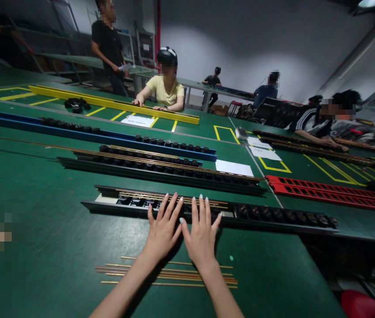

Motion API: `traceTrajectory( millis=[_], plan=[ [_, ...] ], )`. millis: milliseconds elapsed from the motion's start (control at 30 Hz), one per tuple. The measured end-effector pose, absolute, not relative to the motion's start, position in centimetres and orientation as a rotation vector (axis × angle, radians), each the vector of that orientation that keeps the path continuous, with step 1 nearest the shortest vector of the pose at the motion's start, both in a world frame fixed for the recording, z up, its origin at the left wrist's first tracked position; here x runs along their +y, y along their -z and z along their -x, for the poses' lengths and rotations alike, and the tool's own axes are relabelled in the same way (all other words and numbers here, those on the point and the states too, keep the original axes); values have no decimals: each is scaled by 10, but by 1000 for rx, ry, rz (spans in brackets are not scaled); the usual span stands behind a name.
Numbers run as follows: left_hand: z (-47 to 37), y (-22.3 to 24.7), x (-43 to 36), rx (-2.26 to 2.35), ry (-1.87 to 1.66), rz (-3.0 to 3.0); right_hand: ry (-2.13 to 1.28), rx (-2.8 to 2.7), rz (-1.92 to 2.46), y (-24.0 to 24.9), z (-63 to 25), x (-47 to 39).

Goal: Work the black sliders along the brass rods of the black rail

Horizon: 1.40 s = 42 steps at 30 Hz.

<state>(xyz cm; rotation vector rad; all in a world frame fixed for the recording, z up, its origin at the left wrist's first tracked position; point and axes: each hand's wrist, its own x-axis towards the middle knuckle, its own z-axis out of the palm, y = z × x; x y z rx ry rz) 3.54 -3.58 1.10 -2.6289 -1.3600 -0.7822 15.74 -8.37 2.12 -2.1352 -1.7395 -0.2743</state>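
Both hands reach forward over a long black channel tray [107,209] that lies across the green table. My left hand [163,227] is spread, its fingertips on thin brass-coloured rods [137,194] lying along the tray. Close beside it, my right hand [200,236] also has its fingers apart, tips at the same rods and the tray's inside. Neither hand is closed around anything. Black blocks [267,213] fill the tray's right part in a row. Beneath my forearms, several loose brass-coloured rods [174,276] lie on the table, partly covered by the arms.
Beyond stand another black tray with rods [160,172], a blue channel [107,137] and a yellow channel [114,105]. Red slotted rails [333,193] lie at right. A person in a yellow shirt [167,90] sits across the green table [58,247], whose edge drops off at lower right.
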Motion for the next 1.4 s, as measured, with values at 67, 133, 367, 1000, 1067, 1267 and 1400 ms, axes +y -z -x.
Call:
traceTrajectory(
  millis=[67,133,367,1000,1067,1267,1400],
  plan=[
    [-36,-11,-36,-1357,779,2625,277,-1732,2141,-21,-157,-84],
    [-36,-12,-36,-1354,773,2620,287,-1705,2157,-21,-156,-85],
    [-36,-12,-36,-1359,775,2621,293,-1643,2208,-21,-159,-83],
    [-36,-14,-36,-1371,817,2635,294,-1649,2226,-21,-157,-82],
    [-36,-14,-36,-1376,815,2635,292,-1650,2229,-21,-157,-82],
    [-36,-13,-37,-1348,786,2608,279,-1650,2224,-20,-158,-82],
    [-36,-12,-37,-1333,774,2596,276,-1649,2220,-21,-159,-83]
  ],
)
